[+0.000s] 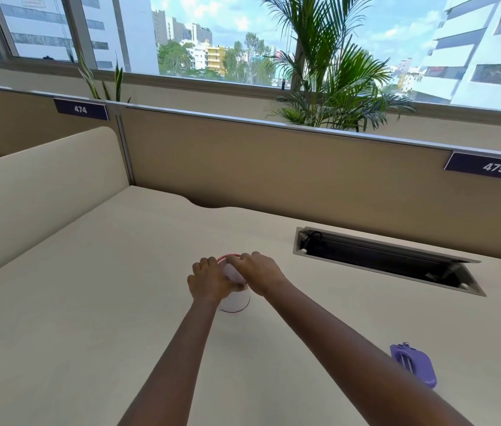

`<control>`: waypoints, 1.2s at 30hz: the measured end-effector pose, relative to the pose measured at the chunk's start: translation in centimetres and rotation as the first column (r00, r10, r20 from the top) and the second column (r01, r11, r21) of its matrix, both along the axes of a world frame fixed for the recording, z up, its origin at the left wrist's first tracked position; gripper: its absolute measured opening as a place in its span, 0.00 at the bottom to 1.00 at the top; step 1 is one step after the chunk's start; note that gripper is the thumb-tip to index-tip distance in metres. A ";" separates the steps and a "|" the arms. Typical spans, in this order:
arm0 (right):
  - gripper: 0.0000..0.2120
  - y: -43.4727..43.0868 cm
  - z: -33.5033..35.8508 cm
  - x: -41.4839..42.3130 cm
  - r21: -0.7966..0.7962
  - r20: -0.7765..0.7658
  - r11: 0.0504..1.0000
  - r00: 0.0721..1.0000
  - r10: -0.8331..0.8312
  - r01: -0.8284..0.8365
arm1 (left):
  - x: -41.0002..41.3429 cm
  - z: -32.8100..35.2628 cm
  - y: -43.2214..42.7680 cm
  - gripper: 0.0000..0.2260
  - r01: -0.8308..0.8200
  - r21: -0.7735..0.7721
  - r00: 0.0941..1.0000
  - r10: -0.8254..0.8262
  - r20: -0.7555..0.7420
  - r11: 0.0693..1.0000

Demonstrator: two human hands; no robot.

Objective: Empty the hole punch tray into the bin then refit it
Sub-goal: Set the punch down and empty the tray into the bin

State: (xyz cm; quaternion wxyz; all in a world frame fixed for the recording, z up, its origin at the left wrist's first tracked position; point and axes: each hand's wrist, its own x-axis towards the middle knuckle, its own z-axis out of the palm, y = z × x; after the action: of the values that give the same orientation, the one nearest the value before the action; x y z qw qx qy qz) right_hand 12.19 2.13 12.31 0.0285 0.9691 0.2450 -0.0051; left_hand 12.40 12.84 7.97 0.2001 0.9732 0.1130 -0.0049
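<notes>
A small white bin (237, 304) with a red mesh rim stands on the desk at mid-frame. My left hand (207, 282) wraps around its left side, fingers curled at the rim. My right hand (260, 272) is curled over the rim's right side, pinching a pale, blurred piece that looks like the hole punch tray (234, 277) over the bin's mouth. Both hands hide most of the bin's opening. The purple hole punch (413, 364) lies on the desk at the lower right, underside up, beyond my right forearm.
The beige desk (89, 318) is bounded by partition walls at the back and left. An open cable hatch (387, 259) is sunk into the desk at the right rear. Plants stand behind the back partition.
</notes>
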 end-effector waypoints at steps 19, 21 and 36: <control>0.27 -1.5 -1.4 -1.5 0.211 0.167 0.977 0.985 -0.037 0.001 | -0.1 0.1 0.0 0.40 -0.010 0.002 1.000 0.010 -0.009 1.000; 0.28 -1.7 -1.6 -1.6 0.231 0.169 0.973 0.984 -0.049 0.009 | -0.1 0.1 0.0 0.40 -0.009 0.000 1.000 0.009 -0.010 1.000; 0.28 -2.4 -1.7 -1.8 0.728 -0.302 0.539 0.904 -0.302 0.423 | 0.1 0.1 0.0 0.40 -0.009 -0.023 1.000 0.009 -0.026 1.000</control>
State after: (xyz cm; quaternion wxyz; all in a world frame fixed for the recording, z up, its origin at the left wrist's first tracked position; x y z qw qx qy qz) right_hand 10.41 -0.26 10.62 -0.4130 0.9101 0.0174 0.0279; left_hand 12.47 12.85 8.04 0.2099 0.9702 0.1199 -0.0180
